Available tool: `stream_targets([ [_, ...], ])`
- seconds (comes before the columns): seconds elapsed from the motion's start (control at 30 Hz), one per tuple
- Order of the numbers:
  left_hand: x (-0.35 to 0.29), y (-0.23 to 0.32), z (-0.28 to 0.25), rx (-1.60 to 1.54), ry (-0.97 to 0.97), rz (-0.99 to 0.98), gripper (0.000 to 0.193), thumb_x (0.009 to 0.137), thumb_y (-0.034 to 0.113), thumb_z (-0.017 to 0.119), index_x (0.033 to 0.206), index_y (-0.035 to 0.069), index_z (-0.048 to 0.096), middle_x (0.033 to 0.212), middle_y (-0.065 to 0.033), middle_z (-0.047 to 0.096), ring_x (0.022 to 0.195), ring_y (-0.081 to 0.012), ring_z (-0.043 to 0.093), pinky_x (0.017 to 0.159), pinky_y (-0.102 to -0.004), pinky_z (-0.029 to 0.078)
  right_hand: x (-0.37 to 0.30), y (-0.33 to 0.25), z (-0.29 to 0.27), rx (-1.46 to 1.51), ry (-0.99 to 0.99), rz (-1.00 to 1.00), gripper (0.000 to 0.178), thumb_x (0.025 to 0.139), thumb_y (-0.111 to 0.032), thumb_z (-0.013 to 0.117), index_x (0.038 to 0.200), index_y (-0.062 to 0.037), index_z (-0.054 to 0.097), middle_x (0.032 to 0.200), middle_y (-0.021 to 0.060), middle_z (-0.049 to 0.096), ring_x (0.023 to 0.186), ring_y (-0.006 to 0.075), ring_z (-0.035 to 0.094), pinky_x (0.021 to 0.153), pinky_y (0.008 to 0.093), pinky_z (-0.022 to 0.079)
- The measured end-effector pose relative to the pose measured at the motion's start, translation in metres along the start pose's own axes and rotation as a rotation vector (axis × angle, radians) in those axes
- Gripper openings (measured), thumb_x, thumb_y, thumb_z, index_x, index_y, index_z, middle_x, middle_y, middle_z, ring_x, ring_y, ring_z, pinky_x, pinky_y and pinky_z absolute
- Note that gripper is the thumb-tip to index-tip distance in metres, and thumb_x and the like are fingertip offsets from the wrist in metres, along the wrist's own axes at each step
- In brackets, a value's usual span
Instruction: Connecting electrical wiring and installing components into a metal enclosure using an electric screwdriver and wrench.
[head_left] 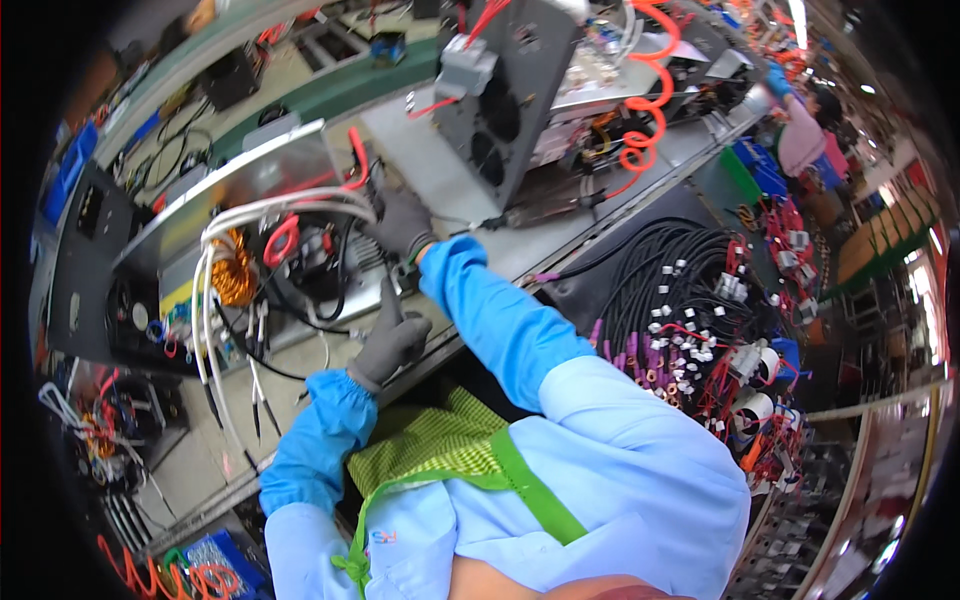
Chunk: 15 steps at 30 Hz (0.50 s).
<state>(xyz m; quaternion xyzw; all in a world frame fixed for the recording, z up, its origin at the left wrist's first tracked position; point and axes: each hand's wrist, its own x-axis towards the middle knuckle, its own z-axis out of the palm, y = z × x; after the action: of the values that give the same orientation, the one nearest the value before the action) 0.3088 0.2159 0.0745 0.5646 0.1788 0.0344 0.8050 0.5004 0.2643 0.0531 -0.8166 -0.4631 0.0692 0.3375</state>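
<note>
In front of me lies an open metal chassis (268,150) with a copper-wound coil (234,272), red and black wires and a circuit board inside. White cables (290,200) arch over it toward my right hand (402,222), in a grey glove, whose fingers close around their far end. A red cable (358,150) stands up just beyond those fingers. Closer to me, my left hand (393,343), also gloved in grey, holds nothing; its index finger and thumb are stretched out beside the chassis. Part of the right hand's fingers is hidden.
A pneumatic screwdriver (545,208) with an orange coiled hose (648,130) lies right of the chassis. Behind it stands a dark panel with fans (500,110). Many black cables (650,265) with white connectors are heaped at the right. Another person (800,140) is at the far right.
</note>
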Motion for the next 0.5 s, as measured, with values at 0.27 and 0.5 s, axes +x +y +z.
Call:
stream_targets([
  [0.27,0.011,-0.055,-0.019,0.339,-0.041,0.179,0.111,0.082,0.016,0.061,0.134,0.004,-0.036,0.069,-0.0043,0.052,0.058,-0.0117,0.048,0.051,-0.0276,0.041,0.008,0.013,0.012,0.083,0.112,-0.161,0.041,0.068,-0.037,0.072,0.094,-0.0072,0.062,0.088,0.0195,0.06,0.088,0.0381,0.056,0.077,0.0473,0.044],
  [0.5,0.031,-0.041,-0.009,-0.282,0.511,0.115,0.046,0.088,0.02,0.054,0.129,0.005,0.038,0.066,0.0001,0.046,0.057,-0.0096,0.046,0.05,-0.0261,0.041,0.005,0.001,0.012,-0.041,0.05,-0.132,0.048,0.067,-0.043,0.072,0.094,-0.0058,0.059,0.095,0.0195,0.059,0.096,0.0361,0.052,0.081,0.0469,0.043],
])
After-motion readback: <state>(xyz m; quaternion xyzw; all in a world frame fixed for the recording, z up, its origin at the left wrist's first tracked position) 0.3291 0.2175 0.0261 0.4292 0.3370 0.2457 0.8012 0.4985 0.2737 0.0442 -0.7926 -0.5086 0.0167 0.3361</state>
